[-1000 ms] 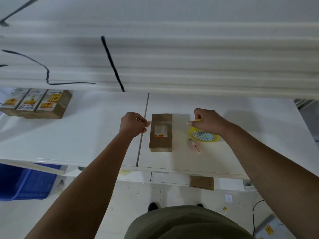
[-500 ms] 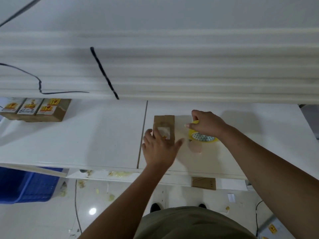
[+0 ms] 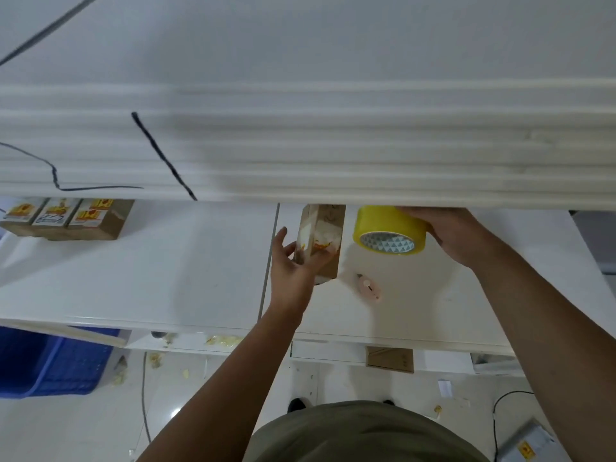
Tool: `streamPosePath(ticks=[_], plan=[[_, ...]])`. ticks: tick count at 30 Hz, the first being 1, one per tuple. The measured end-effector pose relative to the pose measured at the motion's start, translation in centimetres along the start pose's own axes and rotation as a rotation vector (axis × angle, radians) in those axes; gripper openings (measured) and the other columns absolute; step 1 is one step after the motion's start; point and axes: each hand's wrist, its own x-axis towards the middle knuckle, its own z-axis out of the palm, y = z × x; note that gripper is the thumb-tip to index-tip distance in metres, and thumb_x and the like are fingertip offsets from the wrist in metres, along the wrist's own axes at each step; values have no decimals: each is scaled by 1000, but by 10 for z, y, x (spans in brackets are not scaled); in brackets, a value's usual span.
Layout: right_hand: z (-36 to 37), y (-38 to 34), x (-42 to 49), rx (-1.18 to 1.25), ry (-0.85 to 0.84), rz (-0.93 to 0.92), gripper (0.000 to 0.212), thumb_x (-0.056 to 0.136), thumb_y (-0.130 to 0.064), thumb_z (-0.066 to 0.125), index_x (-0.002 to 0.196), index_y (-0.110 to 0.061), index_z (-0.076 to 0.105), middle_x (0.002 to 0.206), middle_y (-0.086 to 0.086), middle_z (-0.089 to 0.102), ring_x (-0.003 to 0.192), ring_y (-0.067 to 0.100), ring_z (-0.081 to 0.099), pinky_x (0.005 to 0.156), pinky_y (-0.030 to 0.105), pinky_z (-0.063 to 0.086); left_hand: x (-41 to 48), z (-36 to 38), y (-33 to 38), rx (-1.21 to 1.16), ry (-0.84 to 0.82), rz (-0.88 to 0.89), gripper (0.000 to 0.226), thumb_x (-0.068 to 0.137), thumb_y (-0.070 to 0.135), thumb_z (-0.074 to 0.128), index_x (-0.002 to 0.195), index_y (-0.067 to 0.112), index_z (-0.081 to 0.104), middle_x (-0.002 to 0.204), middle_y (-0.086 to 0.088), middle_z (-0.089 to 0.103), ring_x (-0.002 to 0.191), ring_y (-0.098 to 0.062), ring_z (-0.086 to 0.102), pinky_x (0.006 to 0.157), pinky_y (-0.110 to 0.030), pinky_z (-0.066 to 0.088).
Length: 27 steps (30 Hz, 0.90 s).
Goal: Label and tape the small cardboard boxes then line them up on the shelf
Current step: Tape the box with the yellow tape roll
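Cardboard first: three labelled boxes (image 3: 66, 218) are sitting side by side, touching, at the far left of the shelf (image 3: 166, 278), partly tucked under the upper shelf lip. I'm reading that as the finished row, so the next box is probably going beside them. Blue bin (image 3: 50, 361) is sitting on the floor below that end.

Moving right past the shelf seam: left hand (image 3: 293, 261) is gripping the current box (image 3: 321, 241) round its near end. Most fingers (image 3: 318, 261) are curling onto the labelled face; one is sticking up straight, clear of the cardboard. Box is standing tipped up on edge, its top end disappearing under the lip. Can't tell whether its lower corner is touching the shelf or hanging just above. My guess is it's being tilted to expose a face or seam for tape.

Pink cutter (image 3: 368, 286) is lying flat just right of the box, near but not touching, likely parked within reach for cutting the strip.

Yellow tape roll (image 3: 388, 233) is hanging above the shelf just beside the box, core facing the camera. Right hand (image 3: 456, 231) is holding it from the far side, fingers wrapping the outer rim, mostly hidden behind the roll. No loose tape end is showing that I can make out. Taping is looking underway, shelving not yet.
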Motion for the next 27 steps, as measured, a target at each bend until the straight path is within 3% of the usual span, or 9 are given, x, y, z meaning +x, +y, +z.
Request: streamPosePath(ticks=[3, 7, 9, 10, 12, 17, 20, 23, 27], plan=[[10, -19, -14, 16, 3, -138, 52, 86, -42, 84, 135, -29, 70, 142, 2, 68, 135, 23, 62, 108, 34, 53, -8, -1, 15, -81, -17, 3, 120, 52, 52, 93, 157, 45, 35, 136, 10, 57, 116, -13, 69, 86, -31, 57], [23, -33, -26, -70, 133, -69, 40, 86, -33, 84, 123, -22, 75, 126, -2, 76, 124, 17, 68, 108, 39, 52, -17, -4, 28, -242, -28, -30, 109, 59, 39, 94, 154, 44, 41, 139, -5, 64, 119, -23, 72, 95, -38, 59], [24, -36, -27, -266, 152, 13, 28, 87, -39, 83, 98, -13, 77, 95, -7, 74, 96, 13, 71, 91, 37, 54, -22, -7, 33, -354, -37, -68, 99, 64, 29, 93, 151, 41, 46, 134, -10, 71, 110, -25, 77, 84, -33, 61], [25, -36, -28, -353, 136, 41, 40, 87, -47, 79, 84, -7, 72, 78, -3, 65, 79, 13, 65, 79, 35, 49, -26, -8, 34, -396, -43, -88, 95, 65, 25, 92, 148, 40, 49, 128, -10, 75, 106, -25, 78, 82, -33, 61], [28, -37, -29, -449, 97, 66, 53, 90, -52, 73, 72, -4, 63, 66, 6, 48, 64, 15, 49, 68, 34, 37, -33, -10, 32, -453, -49, -116, 90, 65, 22, 92, 144, 38, 52, 122, -9, 78, 105, -27, 79, 85, -39, 61], [33, -30, -30, -579, 81, 58, 53, 95, -52, 71, 69, -7, 64, 61, 4, 45, 57, 11, 45, 62, 32, 35, -44, -15, 28, -545, -57, -148, 82, 72, 17, 87, 145, 34, 54, 132, -14, 73, 112, -35, 76, 84, -45, 60], [35, -24, -31, -563, 59, 68, 64, 85, -67, 65, 70, -5, 62, 63, 9, 45, 57, 10, 45, 61, 32, 34, -48, -17, 28, -552, -128, -146, 80, 77, 19, 84, 150, 29, 53, 137, -19, 69, 116, -37, 72, 84, -46, 57], [39, -22, -31, -542, 18, 113, 67, 79, -76, 61, 71, -9, 65, 62, 2, 50, 58, 9, 49, 63, 32, 38, -55, -16, 28, -566, -177, -178, 78, 81, 25, 81, 152, 15, 51, 145, -21, 63, 120, -37, 68, 89, -46, 54], [46, -16, -30, -416, -77, 185, 67, 88, -70, 67, 81, -4, 69, 72, 9, 61, 69, 17, 59, 72, 37, 43, -61, -18, 24, -625, -218, -221, 42, 88, 30, 74, 125, 11, 70, 131, -20, 69, 114, -35, 69, 93, -44, 52]])
